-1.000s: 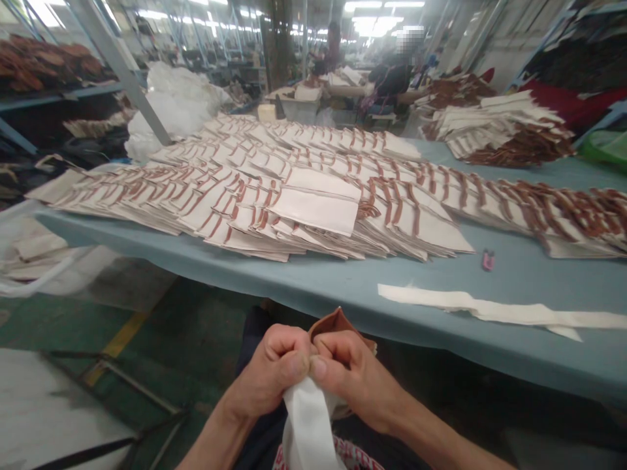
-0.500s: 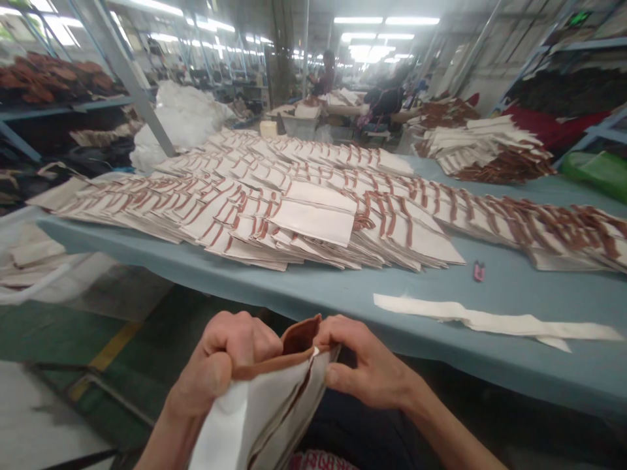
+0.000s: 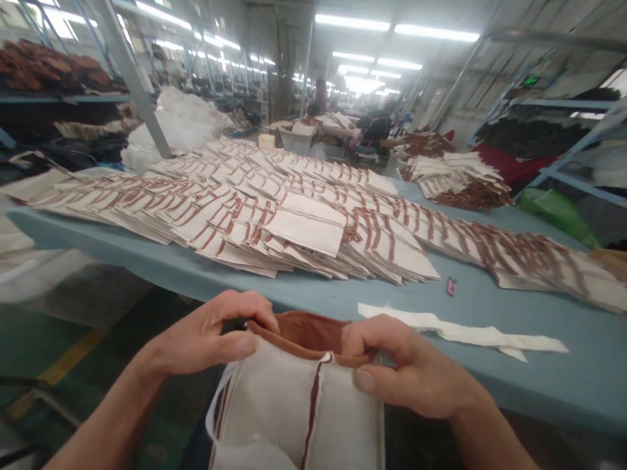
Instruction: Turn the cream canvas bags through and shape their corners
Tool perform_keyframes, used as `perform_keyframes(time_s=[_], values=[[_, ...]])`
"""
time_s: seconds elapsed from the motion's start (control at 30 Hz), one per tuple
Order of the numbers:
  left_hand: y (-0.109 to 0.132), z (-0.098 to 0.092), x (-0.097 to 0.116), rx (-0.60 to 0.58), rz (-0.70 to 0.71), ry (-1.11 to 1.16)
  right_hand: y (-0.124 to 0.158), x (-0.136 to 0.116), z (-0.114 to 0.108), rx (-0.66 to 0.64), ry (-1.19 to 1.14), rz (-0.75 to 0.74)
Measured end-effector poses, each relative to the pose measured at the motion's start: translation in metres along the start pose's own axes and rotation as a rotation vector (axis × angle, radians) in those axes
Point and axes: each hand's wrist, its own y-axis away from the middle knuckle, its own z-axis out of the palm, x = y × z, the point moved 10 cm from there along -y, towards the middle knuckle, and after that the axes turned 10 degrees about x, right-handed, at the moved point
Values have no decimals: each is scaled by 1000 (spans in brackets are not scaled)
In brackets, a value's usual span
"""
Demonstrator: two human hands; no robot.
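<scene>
- I have both hands on one piece: a soft cloth pouch, off-white outside, with a rust-brown inner face (image 3: 274, 391), hanging in front of the near edge of the worktop (image 3: 490, 307), which is covered in blue-green cloth.
- My left hand (image 3: 210, 336) grasps the left end of the pouch's mouth, fingers curled over the rim, thumb against the outer side.
- My right hand (image 3: 411, 365) grips the right end in the same way, fingertips inside, thumb pressed on the off-white face.
- Between them the mouth stands spread, the rust-brown inside showing; I judge the step in hand to be opening and handling this rim.
- A dark brown seam line (image 3: 311, 411) runs down the near face, starting at the rim between my hands.
- A thin white fabric band (image 3: 212, 408) loops out at the pouch's left side; I can't tell where it joins.
- As I read it, the next move calls for an even pull from both sides, keeping the rim from folding and the loose band clear of my fingers.
- Overlapping rows of flat off-white pieces with brown edges (image 3: 306, 228) lie beyond; nearer, at right, are a small pink U-shaped tool (image 3: 451, 286) and a long cream fabric strip (image 3: 460, 331), neither touched by my hands.
</scene>
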Motion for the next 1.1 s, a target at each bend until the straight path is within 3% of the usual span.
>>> perform_keyframes(time_s=[0.1,0.2,0.33,0.5,0.67,0.93,1.1], values=[[-9,29,22,-174,119,-170,-3,1,3,-30,-47,-10],[-15,51,43,-189,240,-196,-7,0,7,-41,-107,-44],[-19,70,46,-214,248,-229,-5,7,1,-36,-137,-17],[-25,75,36,-258,157,-189,-3,38,-17,-2,-78,63],[-28,78,29,-297,102,-187,-10,50,-14,20,-73,14],[-19,70,20,-265,-33,-99,-10,6,-6,292,168,-282],[-12,61,4,-158,-148,-165,2,-4,-14,584,235,-304]])
